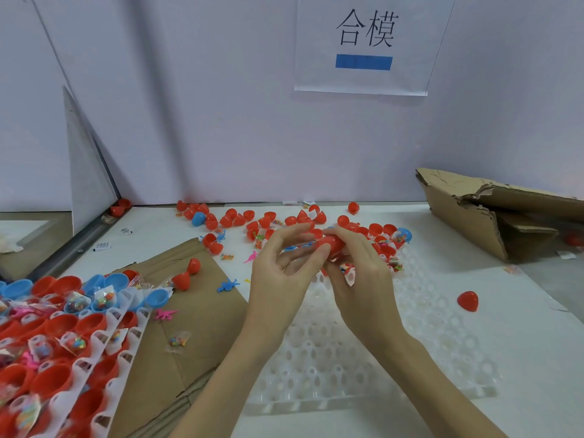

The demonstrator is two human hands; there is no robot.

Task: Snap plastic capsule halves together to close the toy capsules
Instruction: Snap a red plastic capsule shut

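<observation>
Two large black characters, 合模, are printed on a white paper sheet (366, 42) fixed to the back wall; directly beneath them on it, a blue bar (363, 62) is printed.

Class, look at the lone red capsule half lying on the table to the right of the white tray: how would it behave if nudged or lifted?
The red capsule half looks thin and hollow, so probably very light. Its rounded dome suggests it would rock or roll when nudged. The glossy surface may be slippery on the smooth table.

Toy-packing workbench — capsule trays (104, 368), sign (363, 42).
</observation>
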